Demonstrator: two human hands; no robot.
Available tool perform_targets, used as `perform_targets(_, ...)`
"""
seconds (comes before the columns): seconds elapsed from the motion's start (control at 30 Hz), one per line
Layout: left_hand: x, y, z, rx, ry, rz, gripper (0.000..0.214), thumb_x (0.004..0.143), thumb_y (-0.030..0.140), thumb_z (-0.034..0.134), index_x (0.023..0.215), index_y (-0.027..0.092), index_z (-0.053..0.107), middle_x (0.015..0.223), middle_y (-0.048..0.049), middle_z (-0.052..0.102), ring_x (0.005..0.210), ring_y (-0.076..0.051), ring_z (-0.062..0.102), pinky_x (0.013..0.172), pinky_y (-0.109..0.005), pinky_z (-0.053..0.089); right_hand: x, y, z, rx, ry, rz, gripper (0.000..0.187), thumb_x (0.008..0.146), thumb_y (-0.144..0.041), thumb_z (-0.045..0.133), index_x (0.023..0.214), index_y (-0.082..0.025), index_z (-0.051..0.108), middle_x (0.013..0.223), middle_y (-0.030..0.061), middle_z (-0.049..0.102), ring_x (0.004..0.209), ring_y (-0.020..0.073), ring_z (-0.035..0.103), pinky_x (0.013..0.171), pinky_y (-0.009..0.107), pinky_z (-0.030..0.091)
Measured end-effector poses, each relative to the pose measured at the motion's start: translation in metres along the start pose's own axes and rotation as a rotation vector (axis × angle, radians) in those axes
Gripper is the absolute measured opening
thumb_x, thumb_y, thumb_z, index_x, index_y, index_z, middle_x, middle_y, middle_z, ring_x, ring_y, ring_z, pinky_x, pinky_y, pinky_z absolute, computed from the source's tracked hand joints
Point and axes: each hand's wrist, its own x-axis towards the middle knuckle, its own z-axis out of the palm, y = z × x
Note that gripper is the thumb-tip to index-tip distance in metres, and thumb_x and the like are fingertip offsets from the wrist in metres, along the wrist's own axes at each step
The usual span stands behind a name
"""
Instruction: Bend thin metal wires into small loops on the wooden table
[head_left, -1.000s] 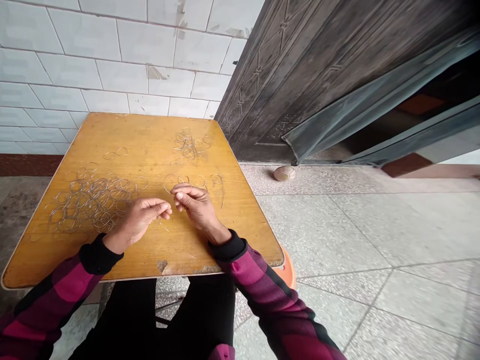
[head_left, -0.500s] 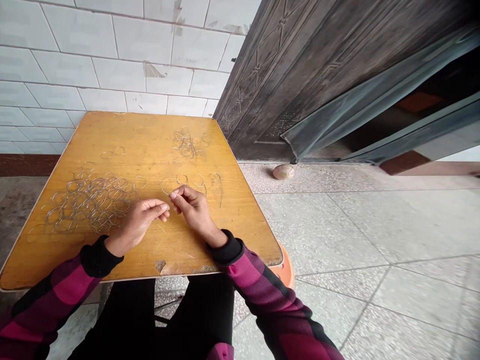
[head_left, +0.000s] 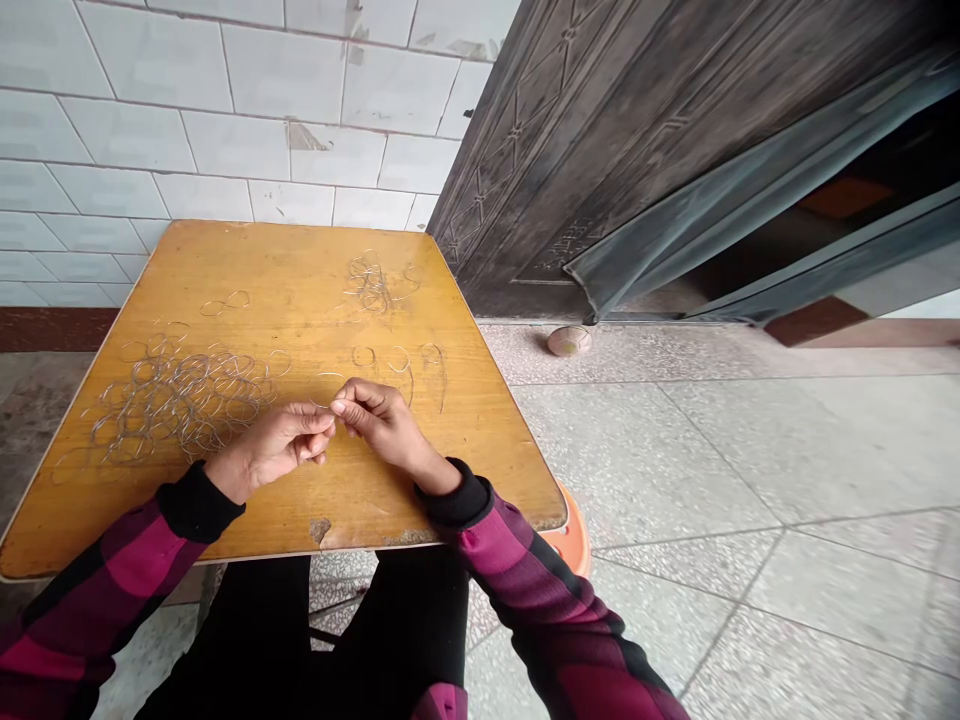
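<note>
Over the yellow wooden table (head_left: 390, 480), my left hand (head_left: 281, 443) and my right hand (head_left: 382, 425) meet with their fingertips pinched. A thin wire loop (head_left: 330, 375) shows just above the fingers, and both pinches close on it; its lower part is hidden by the fingers. Left of my left hand spreads a tangled pile of thin wire rings (head_left: 187, 395). Beyond my right hand lie a few wire pieces with looped ends, among them a hooked wire (head_left: 433, 355).
At the table's far right is a smaller wire tangle (head_left: 370, 283), and a figure-eight wire (head_left: 225, 303) lies at far left. A tiled wall (head_left: 300, 95) stands behind the table. An orange stool (head_left: 571, 535) and a roundish object (head_left: 570, 341) are on the right.
Both hands have come together, the left fingertips now meeting the right ones. The wire loop above the right fingers has tilted and looks flatter.
</note>
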Motion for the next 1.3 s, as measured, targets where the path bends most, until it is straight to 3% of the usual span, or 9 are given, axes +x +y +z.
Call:
perform_targets(0.2,-0.001,-0.004,0.002,0.085,0.027,-0.038,0.026,0.067,0.033,0.076,0.059,0.015,0.06,0.046,0.0054,0.046,0.042,-0.005,0.036,0.053,-0.025,0.038,0.002,0.001,-0.013,-0.02,0.035,0.046,0.033,0.087,-0.045,0.06,0.068,-0.018,0.052,0.056,-0.0047,0.047,0.05,0.0071,0.041,0.051,0.023,0.034)
perform_targets(0.57,-0.004,-0.009,0.004,0.136,0.042,-0.175,0.04,0.059,0.044,0.084,0.071,0.011,0.064,0.053,0.0015,0.058,0.044,-0.005,0.046,0.05,-0.021,0.042,0.004,-0.009,-0.035,-0.093,0.054,0.129,0.039,0.084,-0.048,0.062,0.062,-0.017,0.05,0.049,-0.0064,0.044,0.045,0.0059,0.036,0.047,0.023,0.029)
perform_targets(0.9,-0.006,-0.012,0.007,0.324,-0.031,-0.171,0.036,0.068,0.046,0.076,0.062,0.014,0.06,0.053,0.0,0.06,0.044,-0.008,0.051,0.051,-0.022,0.045,0.006,-0.005,-0.047,-0.054,0.048,0.169,0.039,0.082,-0.046,0.062,0.06,-0.018,0.048,0.049,-0.0061,0.044,0.044,0.0055,0.035,0.047,0.023,0.027)
perform_targets(0.97,-0.008,-0.012,0.008,0.527,-0.027,-0.09,0.033,0.077,0.043,0.067,0.06,0.015,0.06,0.053,-0.0013,0.062,0.045,-0.009,0.054,0.05,-0.022,0.044,0.006,-0.005,-0.047,-0.046,0.03,0.189,0.039,0.081,-0.047,0.063,0.06,-0.018,0.048,0.049,-0.0062,0.044,0.044,0.0055,0.034,0.046,0.023,0.026)
perform_targets(1.07,-0.011,-0.014,0.013,0.964,0.079,0.15,0.032,0.088,0.031,0.053,0.061,0.015,0.061,0.055,-0.0016,0.063,0.047,-0.01,0.057,0.053,-0.023,0.043,0.008,-0.002,-0.049,-0.021,0.026,0.216,0.039,0.08,-0.047,0.064,0.059,-0.018,0.047,0.047,-0.0068,0.042,0.042,0.0052,0.033,0.044,0.023,0.023)
perform_targets(1.23,-0.018,-0.023,0.018,1.638,0.181,0.678,0.025,0.091,0.015,0.046,0.071,0.016,0.062,0.062,-0.0014,0.065,0.052,-0.012,0.058,0.051,-0.023,0.037,0.011,0.005,-0.053,0.035,0.039,0.253,0.037,0.076,-0.045,0.066,0.058,-0.018,0.047,0.047,-0.0074,0.041,0.041,0.0048,0.032,0.043,0.023,0.021)
perform_targets(1.3,-0.022,-0.027,0.019,1.798,0.214,0.812,0.024,0.092,0.012,0.045,0.074,0.016,0.06,0.06,-0.0003,0.063,0.05,-0.012,0.056,0.048,-0.024,0.033,0.011,0.006,-0.054,0.048,0.031,0.266,0.036,0.076,-0.044,0.066,0.059,-0.018,0.048,0.047,-0.0074,0.042,0.041,0.0047,0.032,0.043,0.023,0.021)
